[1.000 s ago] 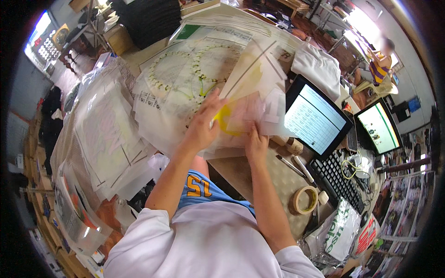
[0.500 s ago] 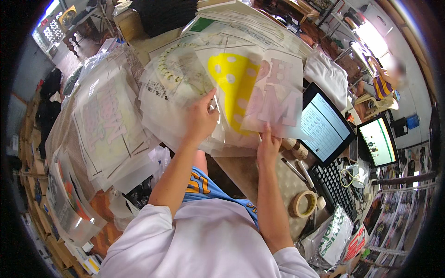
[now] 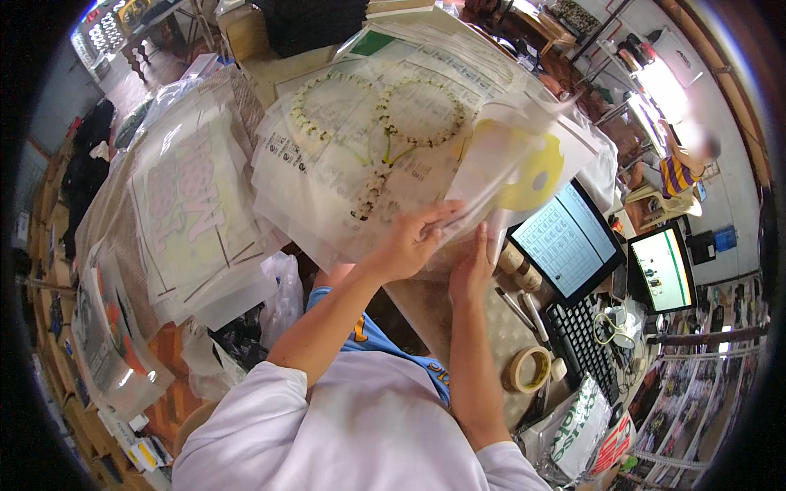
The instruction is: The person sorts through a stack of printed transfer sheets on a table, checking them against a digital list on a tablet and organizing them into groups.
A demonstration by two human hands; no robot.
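Observation:
A few translucent printed film sheets (image 3: 524,168), one with a yellow shape, are lifted and bent over to the right. My right hand (image 3: 472,266) grips their lower edge, thumb up against the film. Beside it, my left hand (image 3: 412,244) is closed on the edge of the same sheets, its fingertips pressed to the film. Underneath lies a stack of clear film (image 3: 327,192), whose top sheet carries flower-like rings and stems. A second pile of printed film (image 3: 184,213) with pink lettering rests to the left.
At the right are a tablet-like screen (image 3: 565,241), a monitor (image 3: 661,268), a black keyboard (image 3: 583,344), pens (image 3: 520,311) and a tape roll (image 3: 528,370). Plastic packets (image 3: 577,434) lie nearer me. A person in a striped top (image 3: 679,172) sits at the far right.
The printed sheets have swung over to the right, uncovering the flower-like print below. My left hand has moved right and down, close to my right hand, which stays nearly in place.

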